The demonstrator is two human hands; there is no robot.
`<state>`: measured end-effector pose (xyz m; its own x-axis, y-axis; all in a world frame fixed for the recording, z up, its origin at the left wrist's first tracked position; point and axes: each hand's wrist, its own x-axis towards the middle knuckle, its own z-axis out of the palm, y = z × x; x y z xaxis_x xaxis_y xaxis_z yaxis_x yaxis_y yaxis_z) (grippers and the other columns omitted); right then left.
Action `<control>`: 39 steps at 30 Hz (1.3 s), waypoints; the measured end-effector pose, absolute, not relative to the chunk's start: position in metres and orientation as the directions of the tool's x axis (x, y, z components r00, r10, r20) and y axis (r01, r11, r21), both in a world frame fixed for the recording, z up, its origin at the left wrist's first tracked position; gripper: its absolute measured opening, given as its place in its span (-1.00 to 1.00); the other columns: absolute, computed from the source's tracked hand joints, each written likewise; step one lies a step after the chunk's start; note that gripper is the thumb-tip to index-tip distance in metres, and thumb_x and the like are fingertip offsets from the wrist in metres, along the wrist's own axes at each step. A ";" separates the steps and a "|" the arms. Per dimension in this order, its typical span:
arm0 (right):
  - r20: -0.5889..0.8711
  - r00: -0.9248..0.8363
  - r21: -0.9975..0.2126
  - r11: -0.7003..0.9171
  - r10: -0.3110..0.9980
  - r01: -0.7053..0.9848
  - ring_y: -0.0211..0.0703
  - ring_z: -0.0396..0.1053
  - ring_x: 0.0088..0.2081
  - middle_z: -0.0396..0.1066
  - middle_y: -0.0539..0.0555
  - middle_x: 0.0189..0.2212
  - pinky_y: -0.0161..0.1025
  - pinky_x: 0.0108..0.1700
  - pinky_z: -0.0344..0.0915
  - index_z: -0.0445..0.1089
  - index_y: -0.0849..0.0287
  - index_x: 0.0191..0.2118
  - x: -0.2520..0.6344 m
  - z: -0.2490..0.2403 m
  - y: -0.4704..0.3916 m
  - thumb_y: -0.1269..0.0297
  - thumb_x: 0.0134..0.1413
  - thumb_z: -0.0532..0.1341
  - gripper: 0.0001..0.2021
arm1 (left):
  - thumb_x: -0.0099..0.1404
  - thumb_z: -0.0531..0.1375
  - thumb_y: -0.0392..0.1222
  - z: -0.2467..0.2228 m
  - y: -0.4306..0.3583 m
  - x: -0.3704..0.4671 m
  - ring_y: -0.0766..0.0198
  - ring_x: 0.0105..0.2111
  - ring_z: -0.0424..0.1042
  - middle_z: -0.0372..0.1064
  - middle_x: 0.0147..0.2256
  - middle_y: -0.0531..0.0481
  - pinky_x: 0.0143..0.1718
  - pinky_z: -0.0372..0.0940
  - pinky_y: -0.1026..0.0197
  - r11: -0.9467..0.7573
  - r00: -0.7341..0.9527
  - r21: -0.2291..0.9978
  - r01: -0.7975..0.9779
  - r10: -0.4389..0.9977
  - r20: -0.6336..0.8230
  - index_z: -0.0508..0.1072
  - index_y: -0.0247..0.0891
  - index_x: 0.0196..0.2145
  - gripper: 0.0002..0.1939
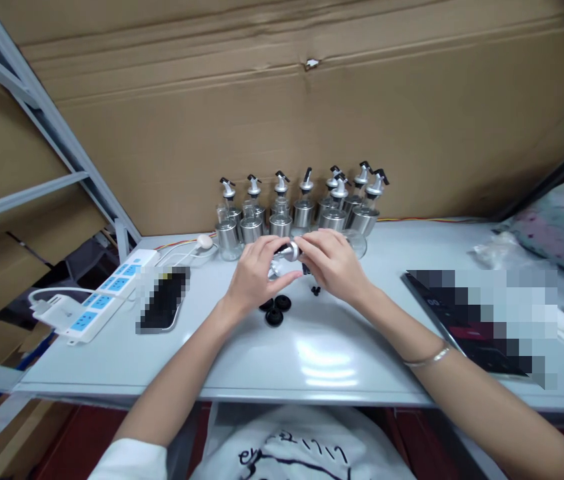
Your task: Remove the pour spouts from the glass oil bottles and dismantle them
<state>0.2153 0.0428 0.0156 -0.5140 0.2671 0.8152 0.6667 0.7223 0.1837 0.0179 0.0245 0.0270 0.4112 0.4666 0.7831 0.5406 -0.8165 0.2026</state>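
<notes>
Two bare hands at a silver-and-black pourer spout point(290, 251), above the pale grey surface point(242, 367), nearer its rear edge than its front; the spout lies directly between the fingertips, its long axis apparently running crosswise, roughly parallel to the front edge; neither hand is clearly nearer; the left hand point(255, 273) closes its fingers on the spout, thumb extended below; the right hand point(333, 267) meets the opposite end with bent fingers, though its full grip is hidden; a rounded clear-glass vessel point(359, 243) shows partly behind the right hand. Containers: clear-glass bottles with brushed-steel sleeves and silver-and-black spouts point(303, 212) stand upright along the rear edge; three similar bottles without spouts point(251, 230) stand before the left ones; contents cannot be distinguished. Three round black caps point(275, 317) lie between the hands and the front edge; tiny black pieces point(316, 291) lie beside the right hand.
</notes>
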 end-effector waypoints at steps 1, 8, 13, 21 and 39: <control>0.822 -0.515 0.194 0.731 0.243 0.655 -0.04 0.36 -0.15 0.42 0.17 -0.18 -0.01 -0.04 0.26 0.21 0.10 0.11 0.214 0.018 0.039 0.39 0.20 0.06 -0.65 | 0.22 0.21 0.01 0.029 0.023 0.020 0.09 -0.02 0.34 0.34 -0.07 -0.17 -0.04 0.26 0.06 -0.820 0.400 0.206 0.534 0.459 0.793 0.24 -0.24 0.00 -0.54; 0.838 -0.503 0.181 0.764 0.210 0.620 -0.01 0.36 -0.16 0.41 0.18 -0.18 -0.05 -0.15 0.29 0.11 0.08 0.19 0.212 0.025 0.023 0.34 0.20 0.05 -0.57 | 0.22 0.23 -0.04 0.040 0.013 0.028 0.25 -0.22 0.42 0.40 -0.21 -0.06 -0.20 0.34 0.20 -0.853 0.345 0.312 0.419 0.468 0.814 0.31 -0.23 -0.10 -0.65; 0.806 -0.556 0.221 0.767 0.205 0.603 -0.02 0.35 -0.15 0.42 0.20 -0.20 -0.07 -0.15 0.31 0.14 0.15 0.17 0.212 0.020 0.025 0.38 0.21 0.05 -0.59 | 0.23 0.23 -0.12 0.038 0.014 0.027 0.29 -0.29 0.40 0.40 -0.29 -0.05 -0.27 0.34 0.25 -0.836 0.379 0.278 0.473 0.478 0.793 0.36 -0.27 -0.16 -0.74; 0.821 -0.521 0.136 0.806 0.234 0.576 0.03 0.34 -0.01 0.44 0.12 -0.11 0.03 -0.04 0.31 0.35 -0.02 0.01 0.223 0.011 0.033 0.17 0.16 0.14 -0.71 | 0.27 0.19 -0.17 0.029 0.012 0.027 0.27 -0.21 0.41 0.36 -0.23 -0.06 -0.21 0.36 0.24 -0.899 0.414 0.081 0.431 0.277 0.867 0.31 -0.24 -0.09 -0.73; 0.792 -0.547 0.114 0.815 0.271 0.569 -0.02 0.39 -0.06 0.49 0.08 -0.17 -0.03 -0.09 0.37 0.41 -0.02 -0.14 0.221 -0.002 0.038 0.18 0.14 0.18 -0.82 | 0.22 0.24 -0.14 0.032 0.014 0.023 0.40 -0.41 0.35 0.31 -0.39 0.04 -0.39 0.30 0.36 -0.888 0.364 0.159 0.431 0.332 0.870 0.37 -0.28 -0.21 -0.78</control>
<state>0.2215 0.0384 -0.0022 -0.5466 0.2708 0.7924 0.5686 0.8147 0.1139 0.0225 0.0142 0.0317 0.3639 0.3321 0.8702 0.4308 -0.8884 0.1589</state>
